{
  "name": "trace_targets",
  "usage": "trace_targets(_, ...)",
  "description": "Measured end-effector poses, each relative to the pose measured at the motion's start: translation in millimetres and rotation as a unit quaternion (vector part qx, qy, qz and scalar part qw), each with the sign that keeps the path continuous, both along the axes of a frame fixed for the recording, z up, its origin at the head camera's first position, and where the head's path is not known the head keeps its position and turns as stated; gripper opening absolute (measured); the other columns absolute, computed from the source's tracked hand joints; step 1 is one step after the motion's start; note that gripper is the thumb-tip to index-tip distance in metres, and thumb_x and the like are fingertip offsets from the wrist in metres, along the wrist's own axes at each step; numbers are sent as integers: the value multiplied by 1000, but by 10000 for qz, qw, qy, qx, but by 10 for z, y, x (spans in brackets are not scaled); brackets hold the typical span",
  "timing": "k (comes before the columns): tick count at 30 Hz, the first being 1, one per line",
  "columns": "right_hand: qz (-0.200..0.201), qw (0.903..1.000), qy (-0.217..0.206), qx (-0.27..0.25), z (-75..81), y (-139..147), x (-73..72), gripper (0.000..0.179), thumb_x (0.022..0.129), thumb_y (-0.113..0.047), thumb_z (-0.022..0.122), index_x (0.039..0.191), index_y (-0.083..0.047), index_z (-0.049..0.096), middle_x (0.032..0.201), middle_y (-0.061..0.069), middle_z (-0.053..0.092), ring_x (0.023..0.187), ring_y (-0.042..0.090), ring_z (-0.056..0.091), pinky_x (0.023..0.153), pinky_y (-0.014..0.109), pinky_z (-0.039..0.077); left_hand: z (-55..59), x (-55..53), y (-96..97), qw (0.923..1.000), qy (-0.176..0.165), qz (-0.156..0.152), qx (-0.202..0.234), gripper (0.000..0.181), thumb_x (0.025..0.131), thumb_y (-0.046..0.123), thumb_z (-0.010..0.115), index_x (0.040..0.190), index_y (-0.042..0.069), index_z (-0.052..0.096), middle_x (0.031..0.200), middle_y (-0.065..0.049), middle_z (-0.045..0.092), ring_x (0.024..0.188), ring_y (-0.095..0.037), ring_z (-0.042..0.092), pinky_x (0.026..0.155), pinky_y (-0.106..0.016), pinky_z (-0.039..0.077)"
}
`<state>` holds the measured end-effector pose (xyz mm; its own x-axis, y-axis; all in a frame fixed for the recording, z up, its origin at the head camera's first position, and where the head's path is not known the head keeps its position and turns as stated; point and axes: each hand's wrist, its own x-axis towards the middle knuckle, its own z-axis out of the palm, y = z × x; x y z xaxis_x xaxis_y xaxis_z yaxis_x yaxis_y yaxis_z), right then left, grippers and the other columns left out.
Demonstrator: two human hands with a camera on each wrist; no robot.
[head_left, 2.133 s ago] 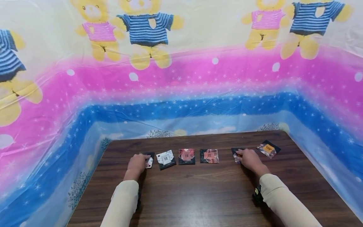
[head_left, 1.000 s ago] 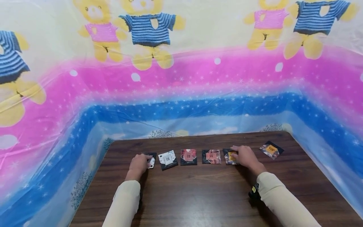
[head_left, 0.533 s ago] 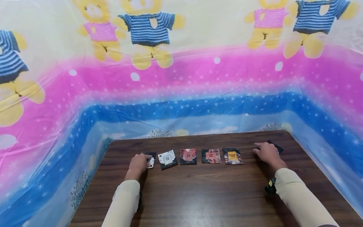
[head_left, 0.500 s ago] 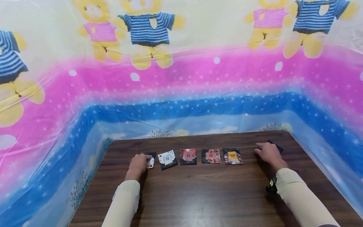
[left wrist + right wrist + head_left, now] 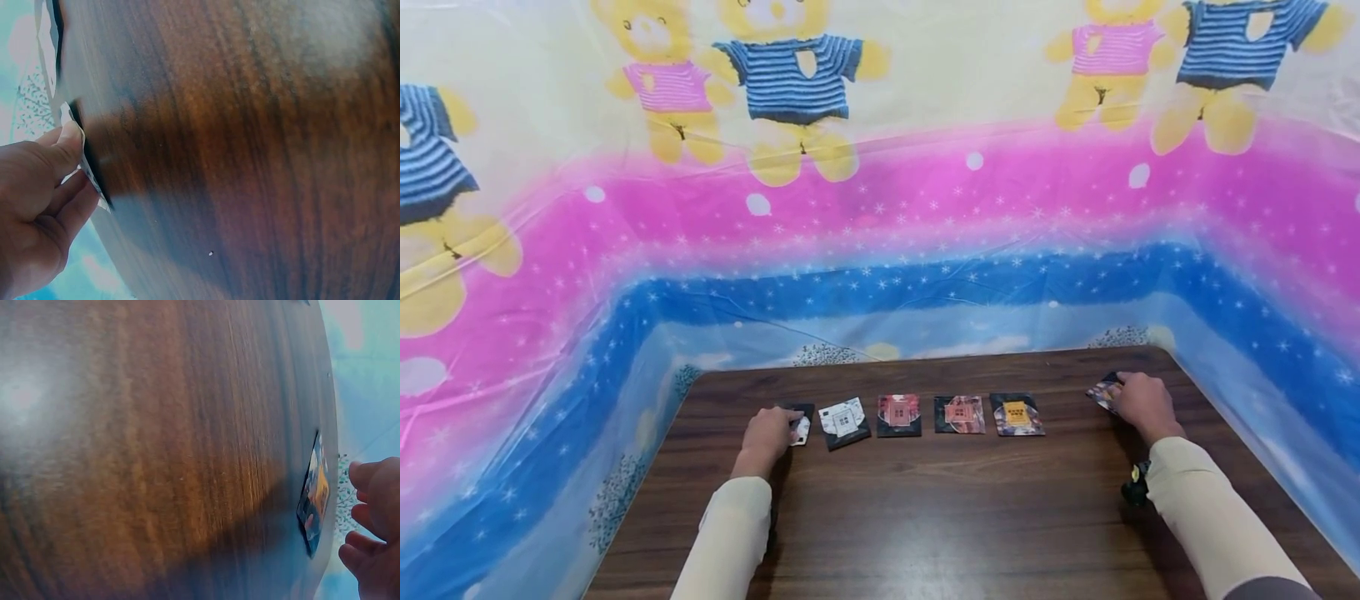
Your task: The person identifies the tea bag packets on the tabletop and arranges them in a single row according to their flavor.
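At the left end of a row of square packets, my left hand (image 5: pixel 769 433) pinches a white-and-black packet (image 5: pixel 801 427). The left wrist view has thumb and fingers of this hand on the packet's edge (image 5: pixel 90 169), which lies at the table edge. My right hand (image 5: pixel 1146 404) hovers over a black packet with an orange label (image 5: pixel 315 494) at the far right. Its loosely bent fingers (image 5: pixel 365 515) stand apart from that packet in the right wrist view. In the head view the hand covers much of this packet (image 5: pixel 1103 392).
Between the hands lie a white packet (image 5: pixel 844 422), a red one (image 5: pixel 898 415), a black-and-red one (image 5: pixel 959 414) and an orange-labelled one (image 5: pixel 1017 414). They rest on a dark wooden table (image 5: pixel 910 517). A bear-printed cloth (image 5: pixel 865 208) surrounds its back and sides.
My right hand slid an orange-labelled packet left into the row, let go, and moved right to the packet at the far right. My left hand has stayed at its packet.
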<state>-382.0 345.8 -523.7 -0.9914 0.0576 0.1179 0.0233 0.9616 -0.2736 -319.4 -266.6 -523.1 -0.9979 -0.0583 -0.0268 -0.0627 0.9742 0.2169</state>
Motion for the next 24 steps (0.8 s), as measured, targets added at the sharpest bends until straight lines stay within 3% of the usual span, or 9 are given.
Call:
trace_targets(8,-58,9995,-292,56,-182,-8,-38,34,101,-17,57,114,14,66,97,35,68,78,45,63,72,56,51,6,-13,-8,9999,-73,86,-52,44,95,17,73,138,20,67,142,-28,58,112,-43,68,92,-53,56)
trace_targets(15,25,9992,-402,52,-157,-55,-68,30,98,-9,55,84,16,65,79,31,65,67,39,61,64,52,53,22,-10,-10,10000,-85,-12,14,41,94,16,73,135,18,69,137,-29,61,103,-43,70,83,-51,58)
trace_targets(18,50,9987,-507,95,-154,-50,-76,26,96,-5,55,102,19,65,89,35,66,74,45,64,68,54,54,14,5,-4,9999,-97,-57,71,41,95,15,72,136,17,68,132,-28,65,97,-41,71,79,-49,58)
trace_targets(22,52,9983,-576,72,-155,-46,-95,39,97,-9,59,129,14,60,111,40,64,91,52,63,79,58,53,33,29,-1,9999,-54,-44,117,41,95,14,72,136,16,68,130,-27,67,93,-39,71,74,-46,57)
trace_targets(24,42,9981,-614,24,-146,-46,-106,40,99,-13,59,129,13,61,115,40,64,93,53,62,81,59,52,56,40,-1,9999,-21,-39,135,40,95,13,71,136,16,68,131,-28,65,92,-38,71,74,-45,57)
